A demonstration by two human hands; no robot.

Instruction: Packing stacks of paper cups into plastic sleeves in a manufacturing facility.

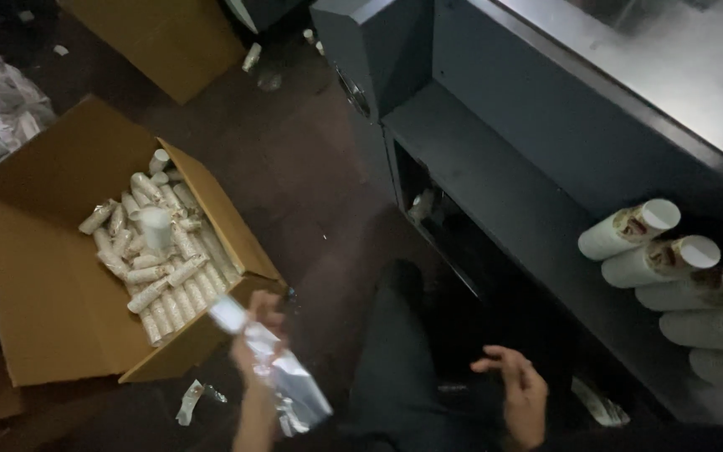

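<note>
Down below the head camera, the left hand (257, 339) is closed around a clear plastic sleeve (274, 368), just beside the open cardboard box (52, 293) of wrapped cup stacks (161, 251). Its long axis runs diagonally, one end up-left toward the box, the other down-right. Well apart, the right hand (519, 393) hangs empty with fingers spread, near the dark counter (495, 176) where white cup stacks (671, 268) lie sideways.

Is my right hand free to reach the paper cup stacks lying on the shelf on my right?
Probably yes. The right hand is open and holds nothing, and nothing shows between it and the cup stacks on the dark shelf. The left hand holds a clear plastic wrapper.
</note>
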